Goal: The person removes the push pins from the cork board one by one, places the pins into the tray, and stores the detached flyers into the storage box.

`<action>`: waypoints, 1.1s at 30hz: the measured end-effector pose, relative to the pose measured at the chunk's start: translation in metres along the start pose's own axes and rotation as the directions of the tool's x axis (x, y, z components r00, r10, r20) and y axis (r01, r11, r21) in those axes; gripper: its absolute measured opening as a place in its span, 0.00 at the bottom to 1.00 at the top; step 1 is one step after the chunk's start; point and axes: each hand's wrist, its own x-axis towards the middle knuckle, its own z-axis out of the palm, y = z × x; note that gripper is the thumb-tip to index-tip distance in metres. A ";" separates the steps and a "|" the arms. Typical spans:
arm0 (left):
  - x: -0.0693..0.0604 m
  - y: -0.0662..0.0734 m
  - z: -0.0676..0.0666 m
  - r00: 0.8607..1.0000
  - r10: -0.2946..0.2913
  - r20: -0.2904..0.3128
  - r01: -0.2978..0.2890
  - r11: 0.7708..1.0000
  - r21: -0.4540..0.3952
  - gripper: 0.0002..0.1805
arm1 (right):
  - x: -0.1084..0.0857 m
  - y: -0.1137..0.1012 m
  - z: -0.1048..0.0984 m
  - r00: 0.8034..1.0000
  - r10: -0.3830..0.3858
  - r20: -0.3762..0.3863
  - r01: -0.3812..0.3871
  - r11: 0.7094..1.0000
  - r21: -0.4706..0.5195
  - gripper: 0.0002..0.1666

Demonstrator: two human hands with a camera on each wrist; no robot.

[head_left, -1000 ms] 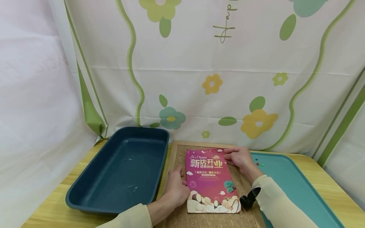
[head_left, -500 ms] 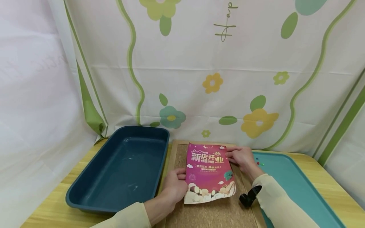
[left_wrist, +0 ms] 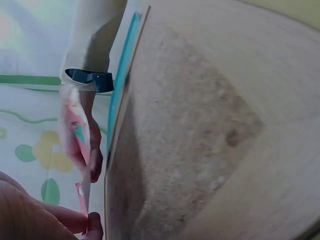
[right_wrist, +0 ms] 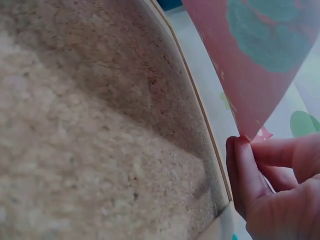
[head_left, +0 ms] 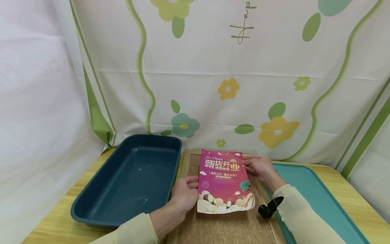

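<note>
A magenta printed flyer (head_left: 225,183), with gold lettering and pale food pictures along its lower end, is held above a wood-framed cork board (head_left: 231,228). My left hand (head_left: 184,195) pinches its left edge between thumb and fingers; the left wrist view shows the thumb and fingers (left_wrist: 70,220) meeting on the paper. The upper right edge is pinched by my right hand (head_left: 260,167), and in the right wrist view the fingertips (right_wrist: 242,145) close on it. Seen from the wrists, the sheet stands clear of the cork, and its lower edge curls slightly.
To the left stands a deep dark-blue tray (head_left: 122,189). A flat teal tray (head_left: 313,189) lies on the right, partly under the right forearm. A black wrist device (head_left: 269,208) sits on the right sleeve. Behind the wooden table (head_left: 341,179) hangs a flowered cloth (head_left: 195,84).
The flyer has risen off the cork board and moved slightly away from me, its lower edge now lifted. Both hands keep their pinch, and the left hand has shifted forward a little.
</note>
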 end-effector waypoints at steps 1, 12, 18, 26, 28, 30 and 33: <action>0.000 0.001 -0.001 1.000 0.005 -0.002 -0.005 1.000 0.001 0.32 | 0.000 0.000 0.000 1.000 -0.005 0.015 0.005 1.000 0.003 0.27; 0.001 0.013 -0.006 1.000 0.016 -0.001 -0.016 1.000 0.018 0.33 | 0.004 -0.007 0.004 0.999 -0.013 0.043 0.011 0.999 0.049 0.29; 0.002 0.020 -0.015 1.000 0.018 0.000 -0.018 1.000 0.011 0.34 | 0.005 -0.016 0.010 0.999 -0.017 0.029 0.016 0.998 0.061 0.29; 0.006 0.029 -0.027 1.000 0.014 0.019 -0.015 0.999 0.036 0.30 | 0.006 -0.026 0.019 1.000 -0.017 0.008 0.017 0.998 0.065 0.28; 0.008 0.030 -0.031 1.000 0.011 0.025 -0.012 0.999 0.038 0.29 | 0.006 -0.027 0.022 1.000 -0.014 0.017 0.013 0.997 0.071 0.28; 0.010 0.032 -0.036 1.000 0.010 0.024 -0.011 0.999 0.045 0.29 | 0.007 -0.029 0.024 1.000 -0.011 0.023 0.010 0.997 0.080 0.27; 0.013 0.033 -0.043 1.000 0.014 0.027 -0.016 0.999 0.050 0.27 | 0.008 -0.031 0.029 0.999 -0.014 0.034 0.011 0.996 0.093 0.26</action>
